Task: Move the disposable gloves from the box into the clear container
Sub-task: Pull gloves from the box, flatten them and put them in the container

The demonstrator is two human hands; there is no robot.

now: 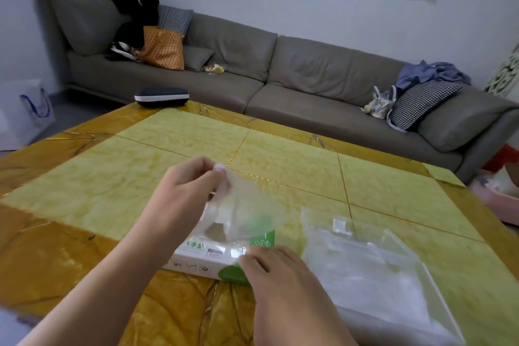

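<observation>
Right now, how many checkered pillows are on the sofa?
2: one checkered pillow at the left end behind the orange bag, another at the right end under the blue clothes. More may be hidden.

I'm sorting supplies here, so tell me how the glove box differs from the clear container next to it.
The glove box is opaque white card with green print; the clear container is see-through plastic. The box looks smaller and lies under both hands, the left hand pinching a glove up from it and the right hand touching it; the container is untouched. Both lie flat on the yellow table.

Clear glove (244,205) lifted above white-green box (207,258), beside clear container (393,270).
</observation>
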